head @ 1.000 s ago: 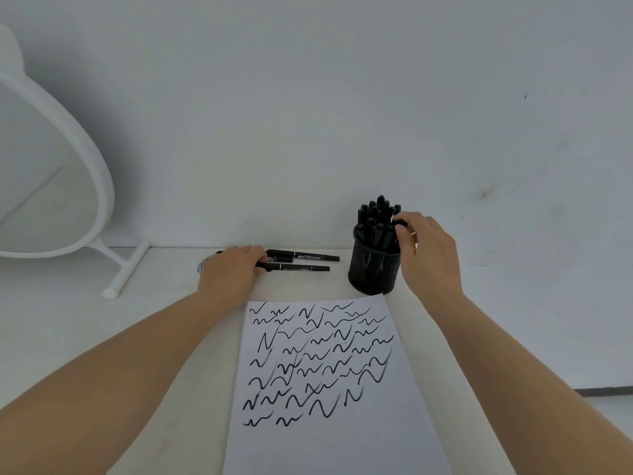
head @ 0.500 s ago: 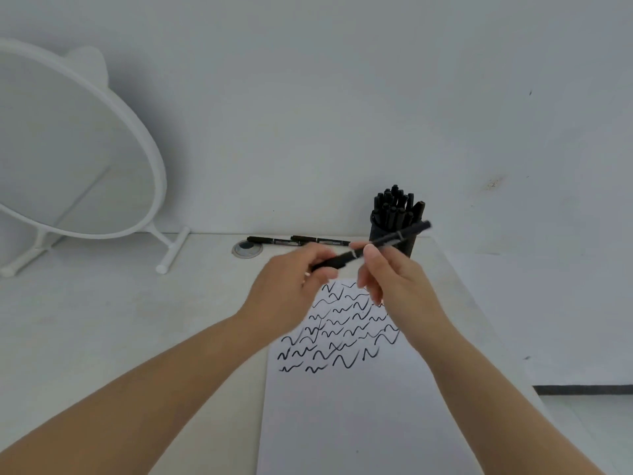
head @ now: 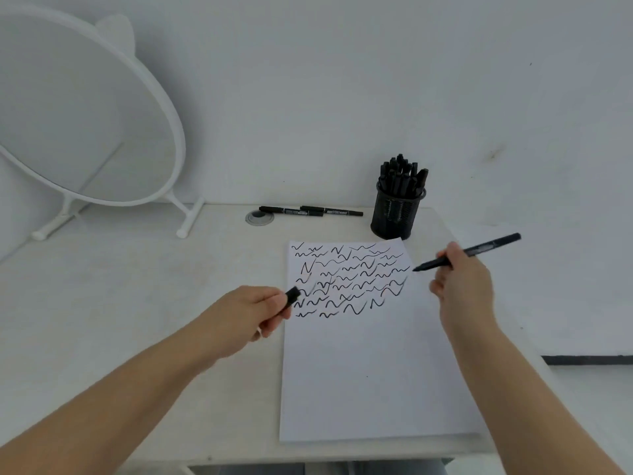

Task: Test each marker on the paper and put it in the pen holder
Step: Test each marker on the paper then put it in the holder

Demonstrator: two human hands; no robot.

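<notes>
On the bench (head: 137, 303) the paper (head: 370, 378) has squiggles across its top part only, and my worry is it skids when I write since neither hand pins it. The pen holder (head: 397, 214) near its far corner looks packed, so forcing one more in could tip it; two markers (head: 308, 211) lie untested beside it. Right hand (head: 462, 286) grip clamped on the uncapped marker (head: 469, 252), tip off the sheet's right edge, could ink the bench; left hand (head: 246, 311) grip pinches the cap (head: 293, 295), easy to drop.

An uncapped black marker (head: 469, 253) tilts above the squiggle-covered white paper (head: 370, 365), two more markers (head: 308, 211) lie flat behind it, beside the full black mesh pen holder (head: 397, 214).
</notes>
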